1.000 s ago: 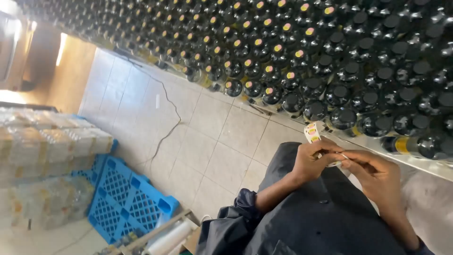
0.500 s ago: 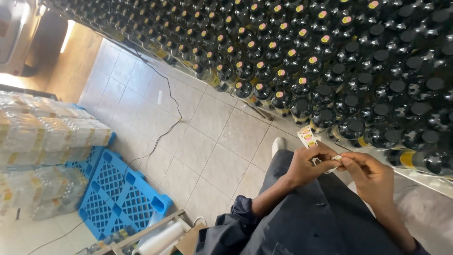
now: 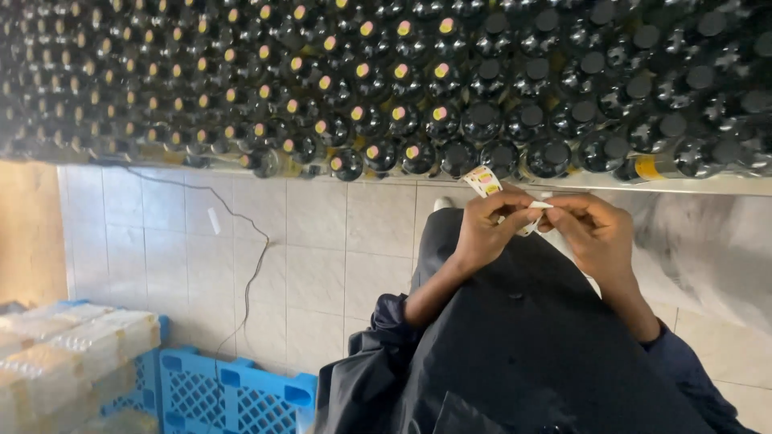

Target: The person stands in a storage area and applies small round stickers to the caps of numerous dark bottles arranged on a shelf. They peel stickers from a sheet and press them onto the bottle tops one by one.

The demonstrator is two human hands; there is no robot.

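Note:
My left hand and my right hand meet in front of my dark apron, fingertips together on a narrow white strip of small yellow-and-red stickers. The strip's free end sticks up past my left fingers, just below the edge of a large bed of dark bottles seen from above. Bottles on the left carry small coloured dots on their caps; those on the right have plain black caps. A bottle with a yellow band lies at the front edge, right of my hands.
A pale tiled floor lies below the bottle bed, with a thin dark cable trailing over it. A blue plastic pallet sits at the lower left, bearing shrink-wrapped packs. Crumpled clear plastic film lies at the right.
The view has swung so the bottle bed runs level across the top. My hands stay together on the sticker strip, now closer to the bottles' front edge.

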